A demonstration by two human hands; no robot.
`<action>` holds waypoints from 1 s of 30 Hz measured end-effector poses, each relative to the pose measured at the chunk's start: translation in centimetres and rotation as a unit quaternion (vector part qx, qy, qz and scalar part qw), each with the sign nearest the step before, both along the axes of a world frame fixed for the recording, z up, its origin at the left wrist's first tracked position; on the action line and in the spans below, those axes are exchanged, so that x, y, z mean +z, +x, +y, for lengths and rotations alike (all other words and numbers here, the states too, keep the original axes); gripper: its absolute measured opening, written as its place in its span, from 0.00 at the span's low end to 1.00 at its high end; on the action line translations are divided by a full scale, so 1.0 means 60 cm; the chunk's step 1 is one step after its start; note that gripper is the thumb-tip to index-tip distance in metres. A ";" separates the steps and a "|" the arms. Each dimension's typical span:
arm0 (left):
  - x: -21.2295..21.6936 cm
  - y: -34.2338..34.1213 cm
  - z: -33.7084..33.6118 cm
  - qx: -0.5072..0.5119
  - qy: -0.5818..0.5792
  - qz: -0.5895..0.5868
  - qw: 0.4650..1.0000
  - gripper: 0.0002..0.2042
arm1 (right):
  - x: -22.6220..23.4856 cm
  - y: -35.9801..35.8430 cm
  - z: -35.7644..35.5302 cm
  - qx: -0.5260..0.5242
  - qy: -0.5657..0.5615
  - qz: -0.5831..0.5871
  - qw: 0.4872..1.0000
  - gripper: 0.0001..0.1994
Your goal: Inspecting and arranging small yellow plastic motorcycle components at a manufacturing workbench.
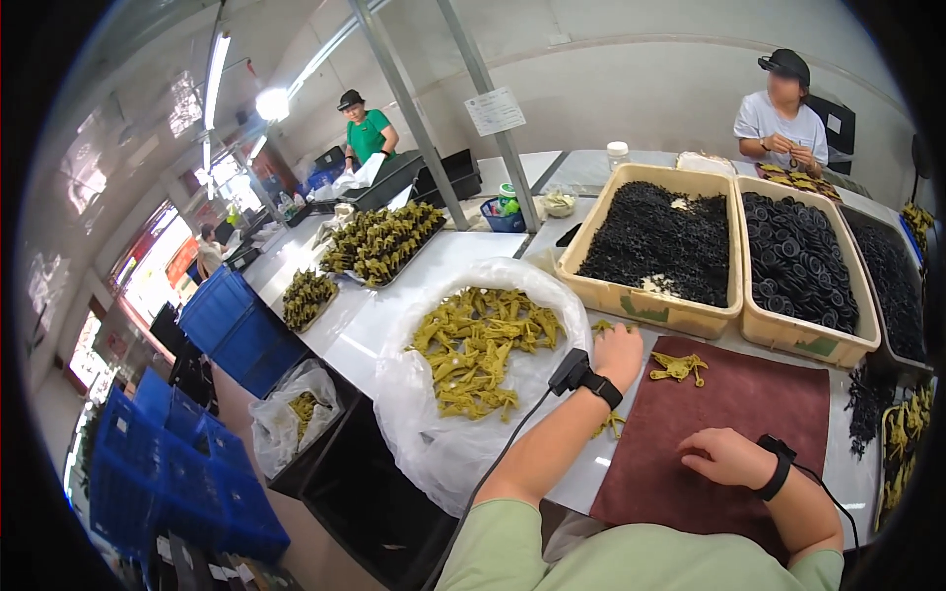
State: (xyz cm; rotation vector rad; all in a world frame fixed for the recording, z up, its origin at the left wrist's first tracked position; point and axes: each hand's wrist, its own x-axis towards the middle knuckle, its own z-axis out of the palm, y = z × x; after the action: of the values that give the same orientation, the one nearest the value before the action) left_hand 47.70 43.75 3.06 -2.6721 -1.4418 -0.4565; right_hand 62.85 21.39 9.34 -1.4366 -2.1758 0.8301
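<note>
Bent over beside the bag's right rim is my left hand [618, 357], its fingers closed at an olive-green plastic figure [600, 324] that shows partly past the fingertips. My right hand [724, 456] hovers over the lower part of a dark red mat [724, 394], fingers loosely bent, thumb apart, nothing in it. One more olive figure [678, 367], with thin limbs, lies near the mat's far left corner. To the left, a clear plastic bag [394, 394] stands open, with a heap of olive figures [483, 345] inside. Another piece [611, 425] lies under my left forearm.
Beyond the mat stand beige bins, one with small black parts [650, 236], one with black rings [800, 261]. Trays of olive-and-black pieces [384, 241] sit farther left. Blue crates [177, 473] stand at left. Two people [783, 123] [368, 133] work across the tables.
</note>
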 end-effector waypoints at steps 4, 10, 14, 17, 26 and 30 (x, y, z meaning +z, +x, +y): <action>0.071 -0.011 -0.076 -0.045 -0.060 0.000 0.997 0.11 | -0.002 0.015 -0.011 0.012 0.005 -0.022 1.000 0.11; 0.107 -0.075 -0.176 -0.097 -0.067 -0.114 0.986 0.15 | -0.023 0.043 -0.017 -0.064 -0.060 -0.067 0.994 0.11; 0.085 -0.115 -0.201 -0.082 -0.102 -0.126 0.983 0.14 | -0.033 0.047 -0.008 -0.099 -0.111 -0.075 0.986 0.13; 0.051 -0.139 -0.209 -0.055 -0.032 -0.185 0.981 0.12 | -0.026 0.042 -0.003 -0.095 -0.131 -0.079 0.984 0.13; 0.067 -0.145 -0.208 -0.066 0.017 -0.240 0.968 0.07 | -0.022 0.044 0.000 -0.090 -0.162 -0.092 0.978 0.13; 0.078 -0.122 -0.210 -0.117 0.008 -0.281 0.952 0.06 | -0.024 0.043 -0.002 -0.087 -0.139 -0.091 0.982 0.12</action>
State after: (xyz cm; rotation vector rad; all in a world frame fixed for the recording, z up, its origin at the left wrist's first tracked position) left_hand 40.37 31.13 7.76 -2.8433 -1.1959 -1.3312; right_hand 65.41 21.24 7.89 -1.8774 -2.0832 1.0045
